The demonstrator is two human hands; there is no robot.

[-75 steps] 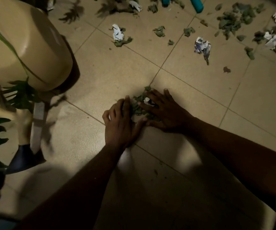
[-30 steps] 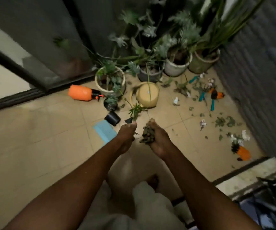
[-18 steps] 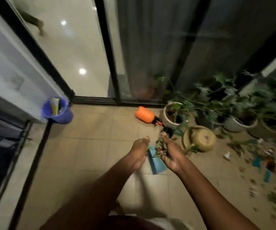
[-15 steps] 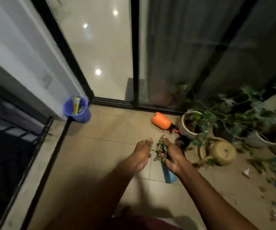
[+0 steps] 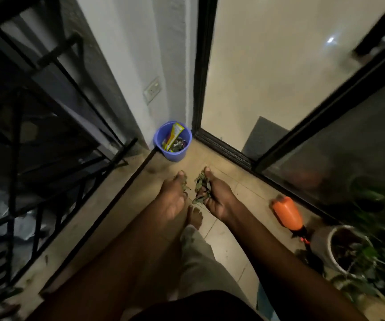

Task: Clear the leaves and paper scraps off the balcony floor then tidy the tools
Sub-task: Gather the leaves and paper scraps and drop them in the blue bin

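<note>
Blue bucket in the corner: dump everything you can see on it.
The blue bucket looks like smooth plastic: round, open-topped, narrowing slightly toward its base. It stands upright on the tiled floor in the corner, close to the white wall and next to the black door frame; whether it touches them cannot be told. Inside, a yellow wrapper stands on end over dark scraps. No lid or handle shows.

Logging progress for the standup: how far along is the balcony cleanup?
Done: blue bucket already holds scraps and a wrapper. In hand: right hand grips a leaf clump, left hand a few leaves, both short of the bucket. Left: dump them; orange sprayer lies on the floor, untidied.
</note>
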